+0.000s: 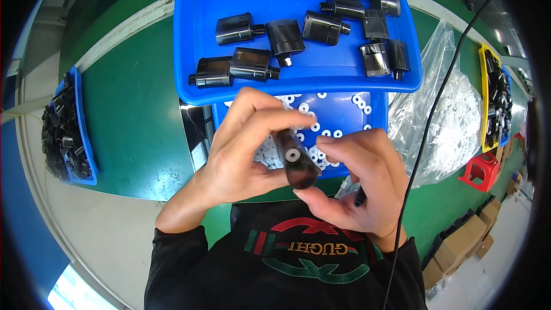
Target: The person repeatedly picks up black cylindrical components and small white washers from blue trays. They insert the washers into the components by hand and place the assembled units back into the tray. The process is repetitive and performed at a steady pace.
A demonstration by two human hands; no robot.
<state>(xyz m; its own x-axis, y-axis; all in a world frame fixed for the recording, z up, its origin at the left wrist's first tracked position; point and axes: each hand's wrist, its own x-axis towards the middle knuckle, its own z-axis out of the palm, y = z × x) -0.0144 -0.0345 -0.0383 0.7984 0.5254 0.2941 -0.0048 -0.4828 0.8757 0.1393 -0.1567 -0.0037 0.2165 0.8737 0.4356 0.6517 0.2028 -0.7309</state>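
My left hand [238, 152] is closed around a black plastic cartridge [302, 173], tilted with one end toward me. A white washer [293, 154] sits on that end, around a small hole. My right hand [367, 181] is close by on the right, its thumb and forefinger apart near the cartridge. The curled lower fingers of that hand hold a thin black stick-like tool [360, 198], mostly hidden in the palm. Below both hands lies a blue tray [376, 116] with many loose white washers [315, 127], partly covered by my fingers.
A larger blue tray [298, 87] with several black cartridges [284, 39] stands beyond. At right are a clear bag [442, 120] of white parts, a yellow bin [488, 97] and a red stool [481, 170]. A blue bin [85, 132] is at left. A black cable [434, 106] hangs across the right side.
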